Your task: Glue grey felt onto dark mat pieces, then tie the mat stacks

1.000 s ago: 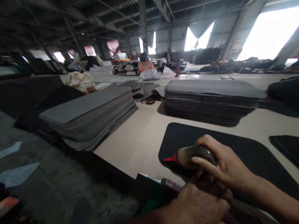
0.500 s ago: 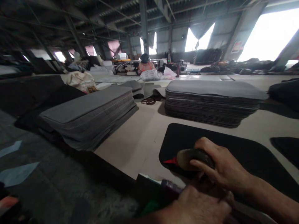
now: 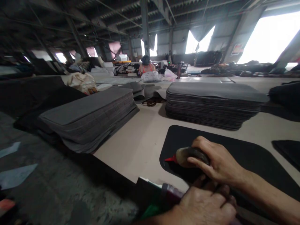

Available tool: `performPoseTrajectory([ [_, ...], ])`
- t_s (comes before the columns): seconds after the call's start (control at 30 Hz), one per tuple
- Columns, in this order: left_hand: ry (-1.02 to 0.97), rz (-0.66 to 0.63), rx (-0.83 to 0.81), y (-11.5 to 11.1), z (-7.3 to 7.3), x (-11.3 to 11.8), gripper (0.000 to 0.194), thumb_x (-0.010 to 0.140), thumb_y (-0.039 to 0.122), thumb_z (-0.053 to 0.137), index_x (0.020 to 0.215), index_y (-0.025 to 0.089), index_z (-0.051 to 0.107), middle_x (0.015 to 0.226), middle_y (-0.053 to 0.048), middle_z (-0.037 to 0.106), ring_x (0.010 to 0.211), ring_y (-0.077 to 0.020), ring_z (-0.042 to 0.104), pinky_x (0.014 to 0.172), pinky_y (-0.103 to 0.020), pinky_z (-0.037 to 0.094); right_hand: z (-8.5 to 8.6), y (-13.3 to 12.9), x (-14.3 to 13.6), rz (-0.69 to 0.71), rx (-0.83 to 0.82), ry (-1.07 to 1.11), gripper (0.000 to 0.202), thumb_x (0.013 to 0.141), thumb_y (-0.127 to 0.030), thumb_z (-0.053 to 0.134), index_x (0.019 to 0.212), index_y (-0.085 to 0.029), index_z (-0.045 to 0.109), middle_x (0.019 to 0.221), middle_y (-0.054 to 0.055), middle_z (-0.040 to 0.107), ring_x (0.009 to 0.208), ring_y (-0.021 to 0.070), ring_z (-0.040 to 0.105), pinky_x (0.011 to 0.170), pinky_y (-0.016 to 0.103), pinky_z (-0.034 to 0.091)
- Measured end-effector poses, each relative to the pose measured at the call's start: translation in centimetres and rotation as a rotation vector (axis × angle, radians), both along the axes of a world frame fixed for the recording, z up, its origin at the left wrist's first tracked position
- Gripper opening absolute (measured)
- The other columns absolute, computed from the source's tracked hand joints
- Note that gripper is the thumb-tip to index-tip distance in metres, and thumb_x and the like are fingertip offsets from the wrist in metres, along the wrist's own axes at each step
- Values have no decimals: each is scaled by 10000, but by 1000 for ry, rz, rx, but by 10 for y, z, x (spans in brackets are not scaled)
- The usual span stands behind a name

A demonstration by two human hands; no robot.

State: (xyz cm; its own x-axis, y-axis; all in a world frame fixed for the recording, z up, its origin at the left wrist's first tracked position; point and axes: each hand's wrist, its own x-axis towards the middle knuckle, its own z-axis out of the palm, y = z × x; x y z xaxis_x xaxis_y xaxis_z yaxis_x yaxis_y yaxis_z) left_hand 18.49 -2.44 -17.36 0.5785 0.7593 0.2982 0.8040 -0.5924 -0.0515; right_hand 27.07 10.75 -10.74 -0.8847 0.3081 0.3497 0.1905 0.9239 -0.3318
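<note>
A bottle (image 3: 184, 157) with a red pointed nozzle lies in the grip of my right hand (image 3: 217, 161), tilted so that the tip points left. That tip is at the left edge of a black sheet (image 3: 234, 143) with rounded corners, flat on the table. Below, my left hand (image 3: 205, 204) is closed near the sheet's front edge, its fingers curled around something dark that I cannot make out. A purple sleeve or cylinder (image 3: 171, 192) shows just left of my left hand.
Tall stacks of grey sheets stand at the left (image 3: 93, 115) and back right (image 3: 211, 106) of the pale table (image 3: 131, 140). Brown-handled scissors (image 3: 149, 102) lie between them. A person (image 3: 146, 65) sits farther back. More dark pieces (image 3: 287, 151) lie at the right.
My right hand and the bottle have shifted slightly left and up. The red tip stays near the black sheet's left edge. My left hand has moved little.
</note>
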Motion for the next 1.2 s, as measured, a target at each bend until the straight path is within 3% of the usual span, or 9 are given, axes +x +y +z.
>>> performPoseTrajectory([
  [0.23, 8, 65, 147, 1, -19, 6, 606, 961, 646, 378, 1346, 209, 548, 1458, -52, 508, 1328, -267, 418, 1062, -444, 373, 0, 8, -6, -40, 14, -11, 207, 991, -402, 493, 926, -208, 463, 869, 20, 515, 710, 155, 527, 639, 290, 416],
  [0.4, -73, 113, 318, 6, -38, 12, 330, 1021, 360, 393, 1222, 266, 637, 1359, 9, 599, 1233, -224, 522, 970, -397, 436, 0, 17, -9, -75, 90, -2, 195, 996, -403, 485, 969, -211, 463, 875, 26, 539, 738, 173, 557, 640, 295, 414],
  [0.57, -108, 118, 464, 11, -51, 17, 281, 990, 339, 475, 1203, 278, 648, 1355, 1, 605, 1254, -234, 528, 982, -406, 452, -3, 33, -15, -142, 137, -22, 209, 996, -414, 479, 968, -208, 472, 880, 35, 562, 764, 193, 579, 669, 315, 418],
  [0.9, -209, 139, 489, 23, -75, 28, 225, 965, 293, 493, 1066, 277, 693, 1181, 8, 706, 1080, -210, 659, 871, -401, 579, 0, 71, -36, -318, 208, -134, 240, 1002, -435, 458, 981, -198, 491, 971, 50, 578, 803, 214, 596, 673, 329, 387],
  [1.03, -254, 155, 566, 27, -76, 31, 187, 948, 326, 537, 1043, 293, 695, 1165, 23, 710, 1063, -198, 668, 844, -381, 595, -1, 89, -44, -392, 255, -165, 252, 992, -452, 479, 996, -200, 491, 1009, 46, 592, 815, 216, 610, 661, 327, 355],
  [1.2, -396, 207, 721, 30, -64, 33, 66, 874, 298, 634, 873, 278, 697, 1033, 65, 728, 990, -168, 669, 823, -357, 579, 0, 106, -48, -453, 284, -194, 245, 968, -454, 513, 954, -211, 483, 1011, 29, 595, 782, 207, 614, 610, 325, 300],
])
